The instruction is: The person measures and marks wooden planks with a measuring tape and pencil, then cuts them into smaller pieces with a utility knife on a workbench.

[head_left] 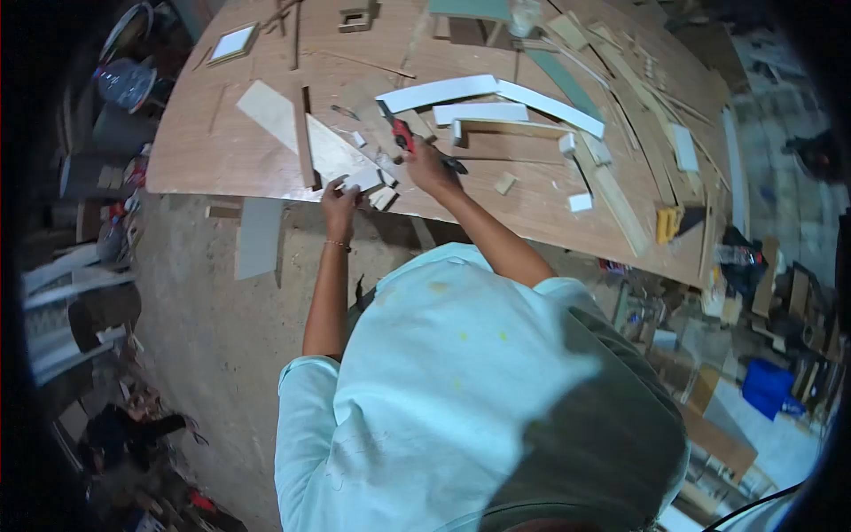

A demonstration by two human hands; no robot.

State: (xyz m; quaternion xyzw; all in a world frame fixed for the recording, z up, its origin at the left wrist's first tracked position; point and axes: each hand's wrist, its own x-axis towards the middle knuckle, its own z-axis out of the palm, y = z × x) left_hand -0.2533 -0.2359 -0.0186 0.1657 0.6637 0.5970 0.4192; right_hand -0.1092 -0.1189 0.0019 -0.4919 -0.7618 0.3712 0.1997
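Observation:
My right hand is closed round a red and black hand tool above the table's near edge. The tool's kind is not clear at this size. At the table edge, the bent fingers of my left hand pinch a small white piece of wood. Just to its right lie short wooden blocks. A pale flat board lies under and beyond my left hand, with a narrow wooden strip across it. Near the tool are long white strips and a white-ended wooden frame piece.
The wooden table spans the top of the view. Long wood strips crowd its right side, near a yellow tool. A small white-faced frame and a green stool-like piece stand farther back. Scraps litter the floor on both sides.

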